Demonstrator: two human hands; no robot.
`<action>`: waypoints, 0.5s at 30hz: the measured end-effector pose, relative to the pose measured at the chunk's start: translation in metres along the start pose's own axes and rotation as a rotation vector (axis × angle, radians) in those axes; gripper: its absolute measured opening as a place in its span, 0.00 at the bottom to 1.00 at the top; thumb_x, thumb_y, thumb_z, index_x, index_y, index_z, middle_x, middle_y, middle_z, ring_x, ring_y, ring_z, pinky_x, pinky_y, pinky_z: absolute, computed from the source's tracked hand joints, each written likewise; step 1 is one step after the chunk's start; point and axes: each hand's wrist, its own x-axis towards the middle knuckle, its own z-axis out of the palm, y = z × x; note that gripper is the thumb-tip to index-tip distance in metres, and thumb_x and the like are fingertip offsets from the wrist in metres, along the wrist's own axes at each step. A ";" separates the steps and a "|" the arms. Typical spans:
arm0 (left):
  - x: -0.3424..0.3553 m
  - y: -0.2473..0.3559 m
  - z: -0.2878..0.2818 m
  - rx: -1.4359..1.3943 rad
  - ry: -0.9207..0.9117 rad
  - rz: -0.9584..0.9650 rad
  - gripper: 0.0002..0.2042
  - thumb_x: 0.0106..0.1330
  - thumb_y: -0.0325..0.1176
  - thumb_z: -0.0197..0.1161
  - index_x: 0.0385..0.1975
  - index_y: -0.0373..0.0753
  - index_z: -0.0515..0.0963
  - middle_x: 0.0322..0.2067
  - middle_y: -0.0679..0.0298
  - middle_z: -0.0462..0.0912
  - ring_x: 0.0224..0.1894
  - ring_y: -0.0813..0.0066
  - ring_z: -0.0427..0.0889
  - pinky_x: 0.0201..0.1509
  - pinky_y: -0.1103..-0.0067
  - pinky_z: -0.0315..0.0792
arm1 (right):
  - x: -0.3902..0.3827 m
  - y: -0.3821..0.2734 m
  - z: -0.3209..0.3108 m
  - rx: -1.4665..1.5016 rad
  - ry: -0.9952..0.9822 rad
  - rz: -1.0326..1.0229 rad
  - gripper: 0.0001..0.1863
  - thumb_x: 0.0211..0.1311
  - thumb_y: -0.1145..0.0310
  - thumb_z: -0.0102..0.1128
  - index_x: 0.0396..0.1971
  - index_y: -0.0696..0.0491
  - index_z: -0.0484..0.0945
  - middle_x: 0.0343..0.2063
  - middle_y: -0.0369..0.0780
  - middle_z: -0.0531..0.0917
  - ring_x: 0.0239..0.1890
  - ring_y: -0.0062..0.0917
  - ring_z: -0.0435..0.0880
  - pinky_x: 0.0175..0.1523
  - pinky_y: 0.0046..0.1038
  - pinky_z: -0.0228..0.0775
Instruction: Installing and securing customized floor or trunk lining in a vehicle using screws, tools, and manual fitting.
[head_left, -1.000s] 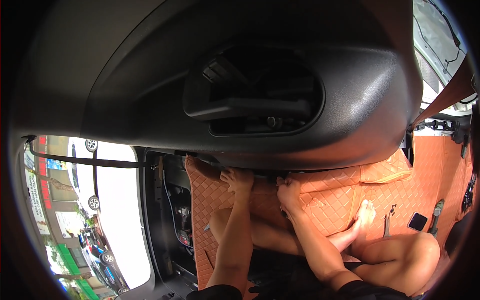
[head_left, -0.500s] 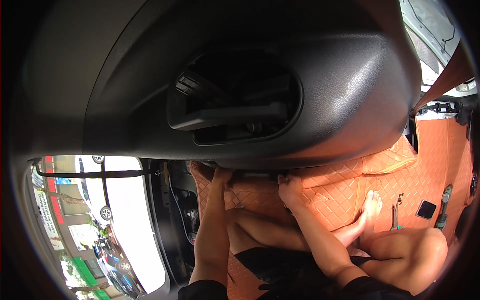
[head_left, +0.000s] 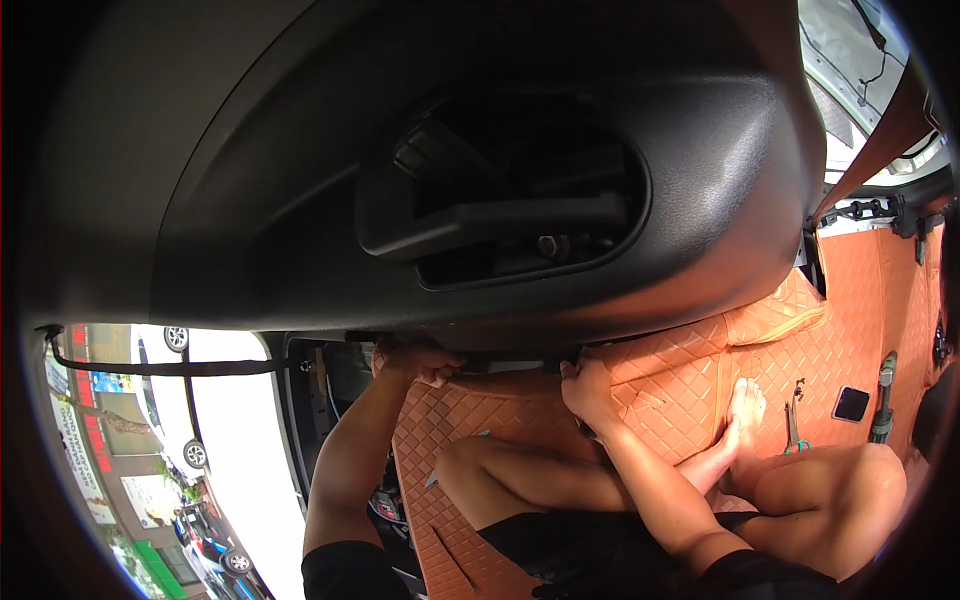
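Both hands apart, left hand [head_left: 415,362] fingers curled at the seat's [head_left: 480,180] lower edge, right hand [head_left: 585,392] gripping the same edge above the orange mat [head_left: 680,385], bare legs folded on the mat, pliers [head_left: 795,420] near its right edge

1. Seat underside [head_left: 480,200] is set far, above the floor mat [head_left: 700,390].
2. Left hand [head_left: 415,360] and right hand [head_left: 585,390] are placed at its near edge.
3. Pliers [head_left: 795,425] lie right, on the mat.
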 end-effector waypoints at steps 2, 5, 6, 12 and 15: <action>0.003 0.000 -0.004 -0.248 -0.187 -0.041 0.13 0.66 0.39 0.68 0.33 0.37 0.73 0.18 0.66 0.76 0.10 0.83 0.66 0.10 0.87 0.55 | -0.001 0.001 0.002 -0.040 0.003 -0.015 0.16 0.63 0.65 0.63 0.22 0.62 0.75 0.22 0.56 0.80 0.32 0.52 0.83 0.38 0.45 0.71; 0.006 -0.004 0.001 -0.091 -0.061 -0.076 0.14 0.66 0.40 0.67 0.28 0.41 0.71 0.14 0.69 0.72 0.09 0.83 0.63 0.09 0.85 0.51 | -0.002 -0.003 0.002 -0.092 -0.009 -0.007 0.16 0.63 0.64 0.62 0.24 0.63 0.77 0.24 0.57 0.81 0.34 0.53 0.83 0.40 0.45 0.73; 0.008 -0.008 0.004 -0.077 -0.079 -0.108 0.13 0.66 0.39 0.67 0.27 0.41 0.71 0.14 0.69 0.71 0.08 0.83 0.62 0.08 0.83 0.51 | -0.003 -0.006 0.000 -0.105 0.023 -0.025 0.16 0.63 0.64 0.61 0.24 0.63 0.77 0.24 0.57 0.81 0.34 0.54 0.83 0.41 0.45 0.73; 0.066 -0.080 0.027 0.012 0.315 0.409 0.13 0.69 0.35 0.62 0.23 0.40 0.71 0.11 0.67 0.68 0.06 0.80 0.59 0.07 0.78 0.49 | -0.015 -0.049 -0.023 -0.493 -0.198 -0.098 0.20 0.66 0.60 0.56 0.36 0.67 0.79 0.26 0.59 0.83 0.34 0.55 0.84 0.44 0.49 0.76; 0.093 -0.093 0.019 0.200 0.370 0.799 0.13 0.71 0.33 0.59 0.22 0.39 0.71 0.11 0.66 0.68 0.06 0.77 0.61 0.07 0.77 0.50 | -0.052 -0.069 0.001 -0.604 -0.231 -0.258 0.20 0.65 0.60 0.55 0.44 0.63 0.78 0.36 0.56 0.83 0.43 0.47 0.84 0.48 0.45 0.75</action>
